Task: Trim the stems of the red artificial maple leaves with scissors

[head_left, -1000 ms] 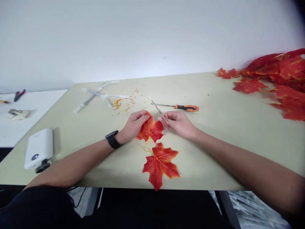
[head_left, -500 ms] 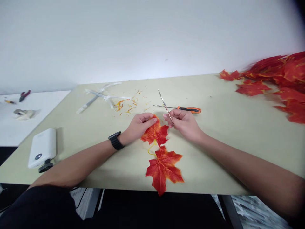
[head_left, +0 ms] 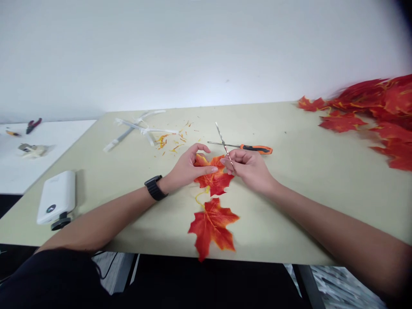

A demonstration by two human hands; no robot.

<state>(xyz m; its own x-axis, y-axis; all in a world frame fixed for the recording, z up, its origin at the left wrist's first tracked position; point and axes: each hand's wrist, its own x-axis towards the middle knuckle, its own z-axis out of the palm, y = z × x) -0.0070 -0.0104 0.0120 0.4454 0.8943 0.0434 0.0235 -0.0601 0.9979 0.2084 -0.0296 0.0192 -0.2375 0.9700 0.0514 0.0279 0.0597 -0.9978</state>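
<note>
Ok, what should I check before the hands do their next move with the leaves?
1. Thin metal tool held in the right hand: ok.
2. Tool's far tip pointing away from the left hand: ok.
3. Left thumb on the upper leaf: ok, it lies across it.
4. Right hand touching the upper leaf: cannot tell, they overlap in the view.
5. Yellow stem between the leaves showing: ok.
6. Lower leaf well inside the table: not ok, its tip reaches the near edge.
</note>
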